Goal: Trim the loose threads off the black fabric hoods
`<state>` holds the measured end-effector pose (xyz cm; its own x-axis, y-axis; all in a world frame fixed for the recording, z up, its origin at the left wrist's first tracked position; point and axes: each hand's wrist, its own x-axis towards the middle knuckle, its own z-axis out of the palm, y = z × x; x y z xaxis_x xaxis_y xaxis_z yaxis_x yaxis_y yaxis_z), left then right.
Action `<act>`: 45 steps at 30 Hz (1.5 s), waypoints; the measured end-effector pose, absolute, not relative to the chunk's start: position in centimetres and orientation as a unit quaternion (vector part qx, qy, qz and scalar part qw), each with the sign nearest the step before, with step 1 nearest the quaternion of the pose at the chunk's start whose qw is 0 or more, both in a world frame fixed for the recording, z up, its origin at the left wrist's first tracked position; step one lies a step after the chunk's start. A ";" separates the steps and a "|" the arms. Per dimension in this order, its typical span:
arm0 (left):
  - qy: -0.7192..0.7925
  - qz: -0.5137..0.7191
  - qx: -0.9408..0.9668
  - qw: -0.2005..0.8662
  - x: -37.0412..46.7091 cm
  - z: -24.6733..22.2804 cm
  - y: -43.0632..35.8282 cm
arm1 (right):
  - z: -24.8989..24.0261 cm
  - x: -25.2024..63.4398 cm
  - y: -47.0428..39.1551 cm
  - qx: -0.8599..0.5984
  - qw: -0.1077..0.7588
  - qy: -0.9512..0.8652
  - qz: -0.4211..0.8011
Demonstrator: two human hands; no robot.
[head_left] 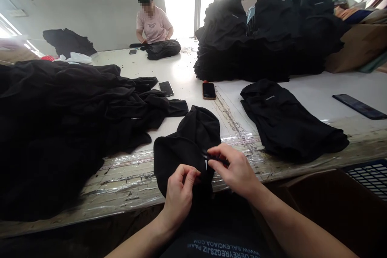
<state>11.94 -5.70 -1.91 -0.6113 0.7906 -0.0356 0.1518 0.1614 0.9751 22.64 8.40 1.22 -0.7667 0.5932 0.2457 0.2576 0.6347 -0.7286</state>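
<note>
While a soft black fabric garment (173, 151) lies at the near edge of a long white table (184, 73), the person's bare left hand (179, 187) presses thumb and forefinger together over it; anything between them is too small to tell. The bare right hand's (237, 169) fingers pinch a slim, dark handheld tool (218, 158) against the cloth. Leftward along that edge sprawls a large heap of black fabric (54, 129).

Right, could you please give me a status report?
Left hand pinched, at black garment. Right hand holding dark tool. Garment at near edge of table. Nothing blocking the hands.
</note>
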 end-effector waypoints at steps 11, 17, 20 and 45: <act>0.705 0.572 0.292 0.302 5.5 -0.8 -8.9 | 0.5 20.5 6.4 -0.040 0.199 -0.939 0.278; 0.699 0.700 0.116 0.089 -0.5 0.1 -14.6 | 1.0 21.2 5.9 0.069 0.147 -0.879 0.448; 0.713 0.695 0.082 0.037 -0.6 0.2 -15.8 | 0.6 20.6 7.0 -0.109 0.192 -0.860 0.460; 0.737 0.545 0.123 0.380 -1.8 -2.6 -6.6 | -2.2 16.5 15.0 -0.296 0.276 -0.882 0.241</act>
